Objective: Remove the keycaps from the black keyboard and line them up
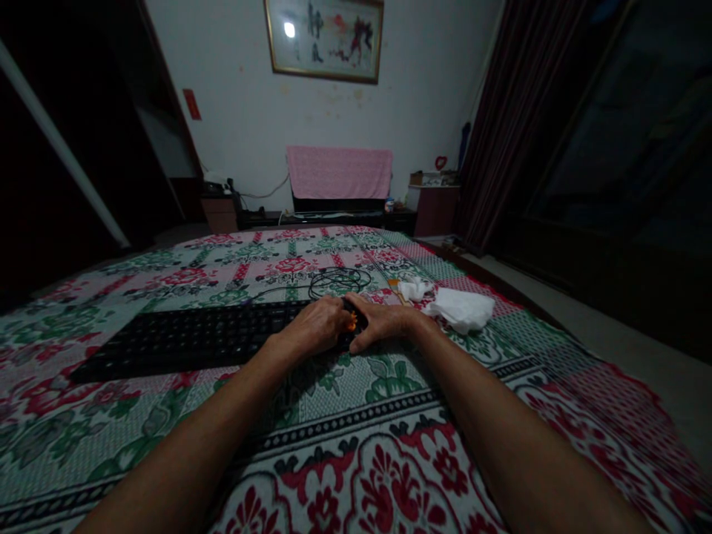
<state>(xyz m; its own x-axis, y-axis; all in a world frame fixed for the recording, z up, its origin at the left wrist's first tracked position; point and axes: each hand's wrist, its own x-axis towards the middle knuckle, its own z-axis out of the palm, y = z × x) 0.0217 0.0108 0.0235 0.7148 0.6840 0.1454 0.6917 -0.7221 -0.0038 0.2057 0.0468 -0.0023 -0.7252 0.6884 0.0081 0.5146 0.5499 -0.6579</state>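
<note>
A black keyboard [205, 334] lies at a slant across the patterned bed cover. My left hand [318, 325] is closed over its right-hand part, fingers pinched together. At those fingertips shows a small orange thing [352, 320] with a ragged edge, whose kind I cannot make out. My right hand [383, 323] curves around the keyboard's right end, thumb on the near side and fingers on the far side. The hands hide most of that end. Behind them lies a loosely coiled black cable [339, 280].
Crumpled white tissue [461, 308] and a smaller white wad [414, 288] lie right of my right hand. The floral bed cover [345, 415] spreads all around. Beyond the bed, a pink cloth [340, 172] drapes over a dark screen. Dark curtains [523, 111] hang at right.
</note>
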